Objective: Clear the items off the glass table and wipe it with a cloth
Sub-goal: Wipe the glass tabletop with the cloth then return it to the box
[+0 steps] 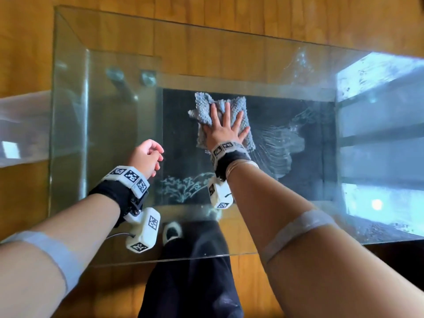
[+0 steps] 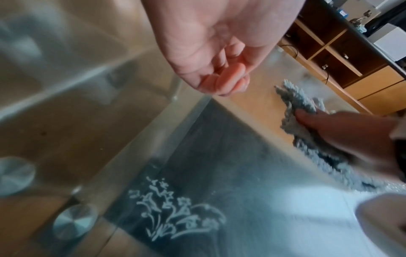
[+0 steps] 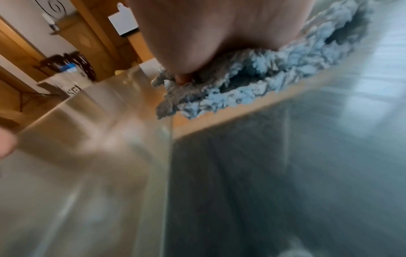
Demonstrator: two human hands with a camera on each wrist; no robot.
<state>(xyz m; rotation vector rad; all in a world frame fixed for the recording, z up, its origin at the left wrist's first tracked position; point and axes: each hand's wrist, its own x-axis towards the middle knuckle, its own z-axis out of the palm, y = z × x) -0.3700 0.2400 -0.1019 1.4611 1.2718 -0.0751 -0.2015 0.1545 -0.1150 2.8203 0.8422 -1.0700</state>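
One hand does the work — right hand [image 1: 226, 127], fingers spread flat, presses the blue cloth [image 1: 204, 109] mid glass table [image 1: 110, 37]. Left hand [image 1: 146, 157] hovers loosely curled, empty. Cloth's soft & floppy imo — palm it, don't pinch.

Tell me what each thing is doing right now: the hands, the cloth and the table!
right hand: flat, fingers spread, pressing on the cloth.
left hand: loosely curled, holds nothing, above the glass.
cloth: crumpled, lying on the tabletop under the right hand.
glass table: no loose items seen on top; wet streaks right of the cloth.
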